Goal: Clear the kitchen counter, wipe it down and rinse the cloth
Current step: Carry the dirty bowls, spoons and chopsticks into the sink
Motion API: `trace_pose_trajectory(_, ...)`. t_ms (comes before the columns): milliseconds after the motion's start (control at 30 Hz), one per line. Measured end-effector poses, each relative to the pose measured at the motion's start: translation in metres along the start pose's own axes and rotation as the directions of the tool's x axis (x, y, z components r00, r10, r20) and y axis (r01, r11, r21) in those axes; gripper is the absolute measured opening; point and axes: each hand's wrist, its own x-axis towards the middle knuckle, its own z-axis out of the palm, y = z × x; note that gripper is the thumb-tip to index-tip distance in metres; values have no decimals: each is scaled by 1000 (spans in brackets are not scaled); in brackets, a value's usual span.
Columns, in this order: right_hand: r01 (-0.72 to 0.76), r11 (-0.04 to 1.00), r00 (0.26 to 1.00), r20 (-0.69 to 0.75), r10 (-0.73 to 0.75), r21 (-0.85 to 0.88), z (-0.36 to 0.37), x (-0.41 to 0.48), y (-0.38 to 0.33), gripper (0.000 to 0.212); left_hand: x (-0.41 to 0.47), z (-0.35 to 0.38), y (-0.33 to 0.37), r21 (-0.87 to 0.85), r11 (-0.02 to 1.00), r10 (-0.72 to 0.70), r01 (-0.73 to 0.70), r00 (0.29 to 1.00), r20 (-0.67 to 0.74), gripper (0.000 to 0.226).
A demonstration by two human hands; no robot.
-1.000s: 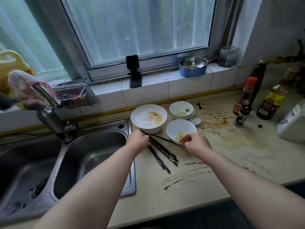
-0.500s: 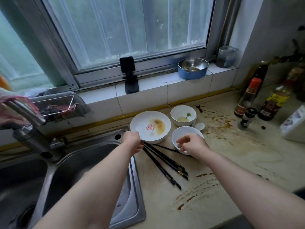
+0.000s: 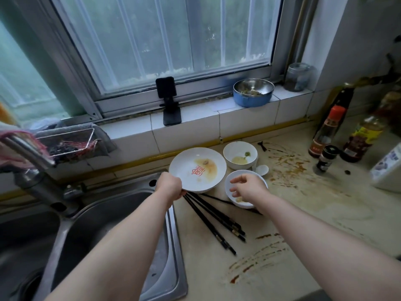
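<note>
Plate: wide white ceramic plate with a red sign (image 3: pixel 198 169), at 3 o'clock of the steel sink (image 3: pixel 130 213).
Left hand (image 3: pixel 170 185): clamped on its rim at 8 o'clock.
Right hand (image 3: pixel 249 187): loose fingers over the small white bowl (image 3: pixel 240 203), holding nothing.
Handling: stiff, breakable, probably greasy; hold the rim firmly and keep it level.

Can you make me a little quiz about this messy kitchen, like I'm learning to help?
1. True or false: the left hand grips the rim of the big white plate.
2. Which dish is the right hand over? A) a mug B) the near small bowl C) a frying pan
3. Fill in: the black chopsticks lie on the counter beside the ____.
Key: 1 true; 2 B; 3 sink.
</note>
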Motion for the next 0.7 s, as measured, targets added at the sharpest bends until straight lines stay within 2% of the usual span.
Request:
trace_pose_trajectory(100, 13, 999, 1000, -22, -13, 40, -8, 0, -5, 23, -11, -5, 11, -2, 999, 35, -35, 998, 52, 27)
trace_pose_trajectory(167, -1, 998, 1000, -13, 2, 56, -14, 0, -6, 33, -19, -4, 16, -7, 999, 33, -33, 997, 72, 27)
trace_pose_trajectory(300, -47, 995, 996, 75, 41, 87, -26, -1, -3, 45, -32, 6, 23, -23, 999, 41, -39, 992, 120, 32)
trace_pose_trajectory(467, -69, 978, 994, 101, 50, 196, -39, 0, 5, 35, -46, 24, 28, -45, 995, 99, -92, 973, 209, 37)
trace_pose_trajectory(600, -75, 976, 997, 6, 75, 206, -47, 5, 13, 28, -54, 37, 30, -75, 994, 99, -82, 960, 263, 20)
trace_pose_trajectory(700, -68, 974, 991, -100, 91, 217, -50, 13, 18, 28, -54, 45, 31, -178, 983, 96, -52, 963, 253, 24)
